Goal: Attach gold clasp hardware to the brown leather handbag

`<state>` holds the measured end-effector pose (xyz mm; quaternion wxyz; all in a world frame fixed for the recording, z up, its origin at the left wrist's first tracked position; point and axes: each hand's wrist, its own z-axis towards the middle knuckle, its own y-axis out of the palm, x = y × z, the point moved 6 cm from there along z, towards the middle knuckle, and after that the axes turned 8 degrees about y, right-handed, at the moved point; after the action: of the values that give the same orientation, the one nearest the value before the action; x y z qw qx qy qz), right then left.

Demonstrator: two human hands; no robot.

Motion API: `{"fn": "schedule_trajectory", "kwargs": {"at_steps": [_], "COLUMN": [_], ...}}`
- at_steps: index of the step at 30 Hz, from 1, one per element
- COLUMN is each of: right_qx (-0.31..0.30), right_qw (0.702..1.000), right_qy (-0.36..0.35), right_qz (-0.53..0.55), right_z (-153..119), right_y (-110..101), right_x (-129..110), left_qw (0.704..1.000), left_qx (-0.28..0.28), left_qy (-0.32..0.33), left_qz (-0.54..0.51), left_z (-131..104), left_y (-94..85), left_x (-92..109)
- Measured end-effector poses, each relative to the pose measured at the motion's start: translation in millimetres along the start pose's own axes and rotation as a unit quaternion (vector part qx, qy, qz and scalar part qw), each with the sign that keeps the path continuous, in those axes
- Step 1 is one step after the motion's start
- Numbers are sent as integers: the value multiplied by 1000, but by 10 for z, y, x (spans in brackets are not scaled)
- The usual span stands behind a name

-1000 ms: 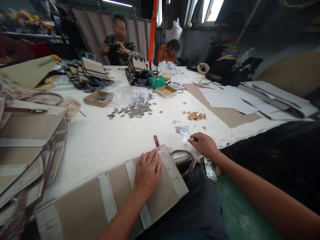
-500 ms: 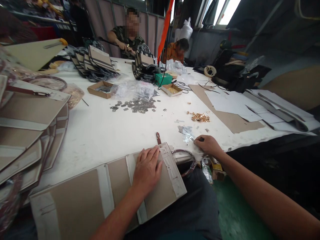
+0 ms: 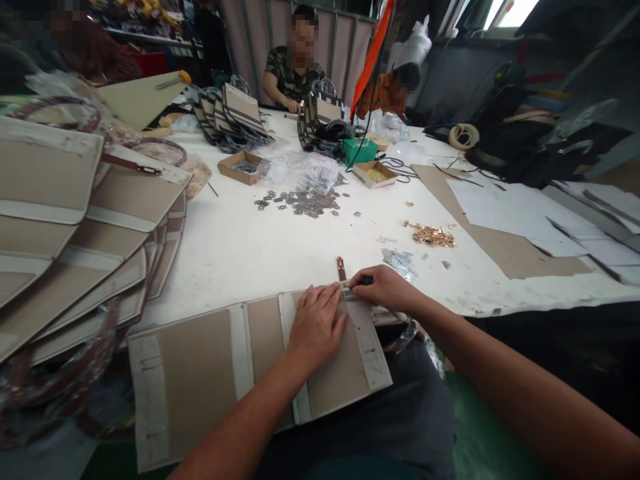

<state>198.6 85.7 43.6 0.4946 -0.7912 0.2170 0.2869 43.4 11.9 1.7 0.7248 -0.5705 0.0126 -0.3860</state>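
A long beige bag panel (image 3: 200, 373) with pale fabric strips lies across my lap and the table's front edge. My left hand (image 3: 315, 323) rests flat on it, fingers stretched out near its upper edge. My right hand (image 3: 377, 287) is at the panel's top right corner, thumb and finger pinching a small silvery metal plate (image 3: 347, 292) against the pale end strip. A brown strap with a metal fitting (image 3: 341, 268) sticks out beyond that edge. Beyond my right hand lies a small pile of thin silvery plates (image 3: 400, 263).
Gold-coloured fittings (image 3: 433, 235) and dark metal plates (image 3: 310, 201) lie loose on the white table (image 3: 250, 253). A stack of similar panels (image 3: 125, 233) fills the left side. Cardboard and paper sheets (image 3: 505, 207) cover the right. Two people sit across the table.
My right hand has moved left from the silvery pile to the panel's corner, bringing a small plate. My left hand stays on the panel. The view has shifted left.
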Motion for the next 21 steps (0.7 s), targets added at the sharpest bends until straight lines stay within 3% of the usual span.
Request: {"fn": "schedule_trajectory", "kwargs": {"at_steps": [3, 9, 21], "right_qx": [5, 3, 56], "right_qw": [999, 998, 992], "right_qy": [-21, 8, -13], "right_qz": [-40, -54, -113], "right_z": [89, 133, 92], "right_y": [54, 86, 170], "right_x": [7, 124, 11], "left_qw": [1000, 1000, 999], "left_qx": [0, 1, 32], "left_qy": [-6, -3, -13], "left_qz": [-10, -12, -41], "left_z": [-9, -7, 70], "left_y": [-2, 22, -51], "left_x": [-13, -23, -47]}}
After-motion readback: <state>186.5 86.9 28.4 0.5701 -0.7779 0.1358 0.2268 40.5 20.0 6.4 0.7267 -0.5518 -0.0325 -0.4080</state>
